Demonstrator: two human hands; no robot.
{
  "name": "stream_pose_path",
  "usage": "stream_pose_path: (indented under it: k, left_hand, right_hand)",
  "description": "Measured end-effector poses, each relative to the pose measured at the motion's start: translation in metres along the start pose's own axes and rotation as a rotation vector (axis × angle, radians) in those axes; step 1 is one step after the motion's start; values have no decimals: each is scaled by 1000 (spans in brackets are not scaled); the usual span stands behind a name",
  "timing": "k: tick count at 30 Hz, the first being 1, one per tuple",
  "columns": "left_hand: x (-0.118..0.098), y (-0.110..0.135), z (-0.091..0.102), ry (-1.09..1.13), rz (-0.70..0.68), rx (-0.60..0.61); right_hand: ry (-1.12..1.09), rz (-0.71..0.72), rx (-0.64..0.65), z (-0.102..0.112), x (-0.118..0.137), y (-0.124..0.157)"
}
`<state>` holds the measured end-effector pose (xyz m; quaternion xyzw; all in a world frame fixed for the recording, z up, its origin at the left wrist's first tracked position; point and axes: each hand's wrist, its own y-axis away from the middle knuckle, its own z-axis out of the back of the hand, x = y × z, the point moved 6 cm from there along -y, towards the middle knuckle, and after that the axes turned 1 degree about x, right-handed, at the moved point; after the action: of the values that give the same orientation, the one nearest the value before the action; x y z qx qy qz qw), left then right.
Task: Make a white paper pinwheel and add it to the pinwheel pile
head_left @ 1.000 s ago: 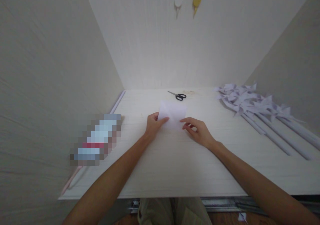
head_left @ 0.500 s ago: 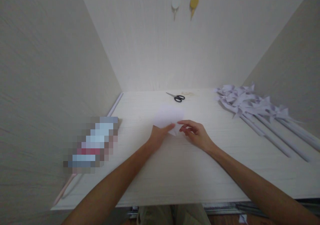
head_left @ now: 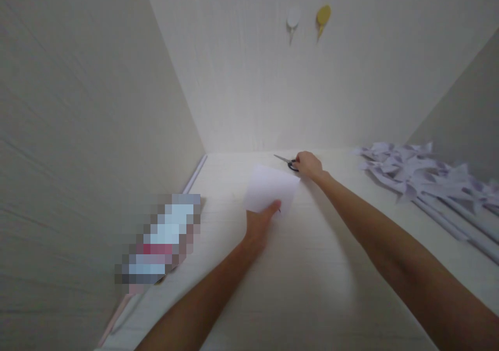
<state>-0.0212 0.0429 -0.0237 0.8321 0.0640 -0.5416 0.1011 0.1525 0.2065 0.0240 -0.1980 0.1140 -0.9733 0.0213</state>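
Note:
A square-looking white sheet of paper [head_left: 268,185] is held by my left hand [head_left: 260,227], its thumb lying across the lower right part. A small dark mark shows on the sheet beside the thumb tip. Farther back, my right hand [head_left: 311,165] has its fingers closed at the black handles of the scissors [head_left: 289,162]. The thin blades point left, toward the back wall, and part of the handles is covered by my fingers.
Several white paper pinwheels [head_left: 424,171] with rolled paper sticks lie piled on the right of the white table [head_left: 296,288]. A blurred-out device [head_left: 166,234] stands at left, near a white paper stick [head_left: 195,174]. White [head_left: 292,18] and yellow hooks [head_left: 323,15] are on the back wall.
My right hand has left the paper and reached back to the scissors, closing on their handles. My left hand keeps the paper, which now shows more of its face. The view has shifted.

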Motion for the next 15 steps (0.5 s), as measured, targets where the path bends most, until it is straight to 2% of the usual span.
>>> stream_pose_path:
  k: [4,8,12,15]
  left_hand:
    - [-1,0,0,-1,-25,-22]
    - [-4,-2,0,40,-58,-31]
    - [-6,-4,-1,41,-98,-11]
    - [-8,-3,-1,20,-127,-5]
  right_hand:
    - [8,-65,44,-14,-8,-7]
    - [-59,-107,36,-17,-12,-4]
    - [-210,-139,1,-8,-14,6]
    - [-386,-148,-14,6,-14,31]
